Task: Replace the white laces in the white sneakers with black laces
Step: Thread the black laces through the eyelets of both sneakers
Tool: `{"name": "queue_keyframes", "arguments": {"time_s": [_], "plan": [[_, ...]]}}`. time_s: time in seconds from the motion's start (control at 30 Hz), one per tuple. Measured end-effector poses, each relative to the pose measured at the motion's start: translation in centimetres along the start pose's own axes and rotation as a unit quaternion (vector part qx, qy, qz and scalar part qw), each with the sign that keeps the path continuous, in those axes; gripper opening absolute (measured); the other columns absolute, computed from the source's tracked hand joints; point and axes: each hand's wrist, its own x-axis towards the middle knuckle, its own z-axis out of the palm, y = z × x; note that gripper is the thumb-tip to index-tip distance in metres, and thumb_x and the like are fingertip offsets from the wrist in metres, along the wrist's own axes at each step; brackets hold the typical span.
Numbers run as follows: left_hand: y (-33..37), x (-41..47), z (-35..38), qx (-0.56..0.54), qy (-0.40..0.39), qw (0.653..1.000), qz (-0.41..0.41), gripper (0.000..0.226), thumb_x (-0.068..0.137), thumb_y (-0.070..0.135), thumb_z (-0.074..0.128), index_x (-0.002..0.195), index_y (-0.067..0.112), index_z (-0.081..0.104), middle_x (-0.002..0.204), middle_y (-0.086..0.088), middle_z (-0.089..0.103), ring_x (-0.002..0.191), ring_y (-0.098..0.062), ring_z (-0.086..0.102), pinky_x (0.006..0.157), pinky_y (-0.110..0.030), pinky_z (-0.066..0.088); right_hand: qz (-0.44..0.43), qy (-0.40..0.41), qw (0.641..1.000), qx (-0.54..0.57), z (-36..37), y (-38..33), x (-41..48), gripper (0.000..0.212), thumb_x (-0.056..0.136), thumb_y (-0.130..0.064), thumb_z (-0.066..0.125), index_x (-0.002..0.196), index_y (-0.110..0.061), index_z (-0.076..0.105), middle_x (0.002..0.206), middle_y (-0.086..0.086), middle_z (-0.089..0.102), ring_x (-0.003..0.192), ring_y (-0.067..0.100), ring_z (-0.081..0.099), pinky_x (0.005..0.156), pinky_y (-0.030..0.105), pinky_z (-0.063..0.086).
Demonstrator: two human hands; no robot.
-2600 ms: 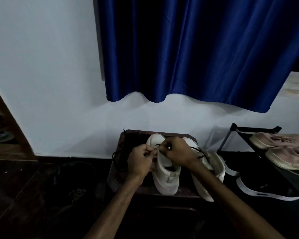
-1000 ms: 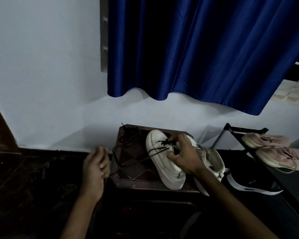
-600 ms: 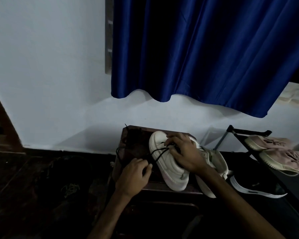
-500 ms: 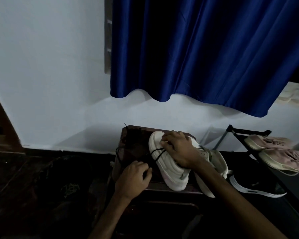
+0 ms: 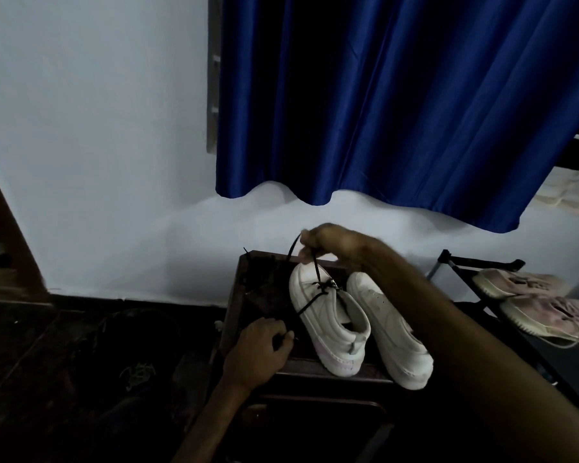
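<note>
Two white sneakers stand on a small dark wooden stool (image 5: 315, 370). The left sneaker (image 5: 328, 322) has a black lace (image 5: 310, 304) threaded through its front eyelets. My right hand (image 5: 328, 243) is raised above the shoe's toe and pinches one end of that lace, pulling it upward. My left hand (image 5: 259, 354) rests at the stool's left front and grips the other end, which runs taut down from the shoe. The right sneaker (image 5: 391, 332) lies beside it, partly behind my right forearm. A dark tangle of laces (image 5: 259, 279) lies at the stool's back left.
A blue curtain (image 5: 398, 101) hangs over the white wall behind. To the right a black shoe rack (image 5: 475, 262) holds a pair of pinkish sneakers (image 5: 542, 302). The floor on the left is dark with faint clutter.
My right hand has lifted off the left sneaker and risen, drawing a lace end upward. My left hand stays at the stool's left front, holding the other end.
</note>
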Motion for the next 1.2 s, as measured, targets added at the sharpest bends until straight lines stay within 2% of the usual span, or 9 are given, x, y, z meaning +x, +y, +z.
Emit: {"name": "queue_keyframes", "arguments": {"time_s": [0.1,0.2,0.37,0.47,0.57,0.7,0.8,0.97,1.2], "plan": [[0.3,0.2,-0.4,-0.087,0.033,0.995,-0.035,0.015,0.088,0.024,0.064,0.076,0.020,0.057,0.076,0.008,0.058,0.072,-0.009,0.058,0.067,-0.029,0.048,-0.032,0.010,0.999,-0.009,-0.9,-2.5,-0.4,0.031,0.104,-0.036,0.039,0.082,-0.020,0.054,0.067,-0.005,0.061,0.070,0.012,0.063,0.080,0.036,0.040],[1.4,1.0,-1.6,-0.124,0.104,0.986,-0.049,0.002,0.092,0.024,0.063,0.091,0.026,0.062,0.091,0.011,0.060,0.081,-0.010,0.059,0.072,-0.025,0.049,-0.092,0.034,0.994,-0.051,-0.9,-3.6,-0.6,0.031,0.102,-0.038,0.042,0.081,-0.021,0.058,0.063,-0.008,0.059,0.064,0.010,0.060,0.080,0.037,0.041],[4.7,6.6,-5.3,-0.199,0.162,0.956,-0.146,0.050,0.094,0.056,0.035,0.099,0.020,0.070,0.095,-0.001,0.069,0.092,-0.017,0.064,0.085,-0.032,0.049,-0.127,0.031,0.989,-0.070,0.3,-2.7,-1.0,0.029,0.101,-0.028,0.046,0.080,-0.018,0.064,0.066,-0.004,0.061,0.058,0.008,0.055,0.070,0.030,0.040],[7.6,10.9,-8.1,-0.381,0.035,0.879,-0.286,0.060,0.098,0.060,0.028,0.090,0.018,0.070,0.076,0.003,0.073,0.078,-0.015,0.068,0.084,-0.037,0.049,-0.143,0.018,0.986,-0.080,1.0,-1.7,-1.4,0.028,0.099,-0.020,0.049,0.077,-0.015,0.066,0.068,0.001,0.063,0.060,0.013,0.054,0.064,0.027,0.042],[9.6,14.0,-11.1,-0.524,-0.059,0.787,-0.320,0.052,0.103,0.047,0.029,0.095,0.011,0.066,0.073,-0.001,0.069,0.061,-0.013,0.064,0.069,-0.037,0.052,-0.149,0.028,0.987,-0.058,1.1,-0.8,-1.6,0.025,0.099,-0.012,0.050,0.083,-0.007,0.068,0.068,0.006,0.062,0.060,0.015,0.053,0.056,0.018,0.043],[10.4,16.6,-13.0,-0.590,0.050,0.748,-0.298,0.033,0.105,0.024,0.036,0.085,0.011,0.059,0.068,-0.001,0.057,0.056,-0.012,0.053,0.061,-0.032,0.056,-0.158,0.065,0.982,-0.085,0.7,1.1,-1.4,0.024,0.100,-0.018,0.051,0.107,-0.002,0.068,0.096,0.007,0.068,0.081,0.013,0.061,0.072,0.017,0.051],[10.4,17.5,-14.3,-0.556,0.088,0.787,-0.252,0.028,0.105,0.017,0.038,0.093,0.011,0.063,0.066,0.002,0.052,0.045,-0.007,0.046,0.050,-0.024,0.051,-0.197,0.191,0.917,-0.288,-0.3,4.3,-0.8,0.028,0.097,-0.024,0.052,0.119,-0.011,0.065,0.122,0.007,0.061,0.110,0.024,0.057,0.096,0.034,0.045],[9.4,17.8,-15.5,-0.466,0.143,0.842,-0.230,0.027,0.104,0.016,0.041,0.099,0.016,0.067,0.076,0.003,0.058,0.055,-0.008,0.048,0.047,-0.020,0.040,-0.175,0.098,0.840,-0.505,-0.1,9.7,-1.4,0.029,0.095,-0.034,0.049,0.115,-0.020,0.066,0.130,0.003,0.052,0.121,0.028,0.045,0.094,0.046,0.047],[9.2,17.5,-14.5,-0.452,0.138,0.849,-0.235,0.030,0.103,0.030,0.045,0.100,0.014,0.070,0.070,0.002,0.055,0.051,-0.008,0.043,0.042,-0.020,0.033,-0.228,0.100,0.825,-0.507,0.2,10.6,-3.0,0.023,0.096,-0.033,0.051,0.111,-0.027,0.066,0.127,-0.006,0.051,0.120,0.019,0.042,0.092,0.037,0.041]]}}
